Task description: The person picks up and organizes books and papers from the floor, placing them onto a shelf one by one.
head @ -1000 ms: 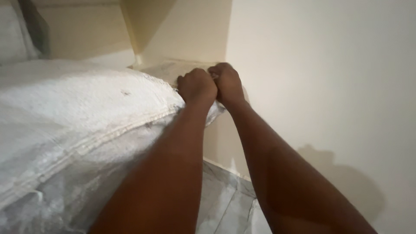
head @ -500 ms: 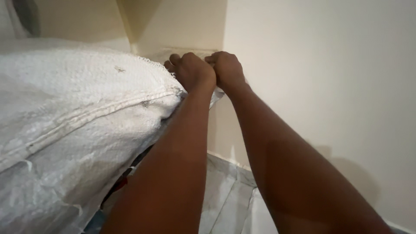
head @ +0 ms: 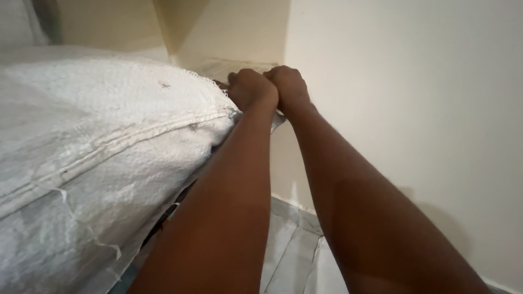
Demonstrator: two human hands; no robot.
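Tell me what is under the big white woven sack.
Under the white woven sack, a dark gap and grey tiled floor show; the rest is covered. Both fists clench its corner.

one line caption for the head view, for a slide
Left hand and right hand, both fisted, grip the corner of a large white woven plastic sack beside a cream wall.

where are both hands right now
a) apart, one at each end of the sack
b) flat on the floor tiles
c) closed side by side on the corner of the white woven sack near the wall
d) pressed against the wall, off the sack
c: the left hand and right hand are fisted together on the far corner of the white woven sack, beside the wall.
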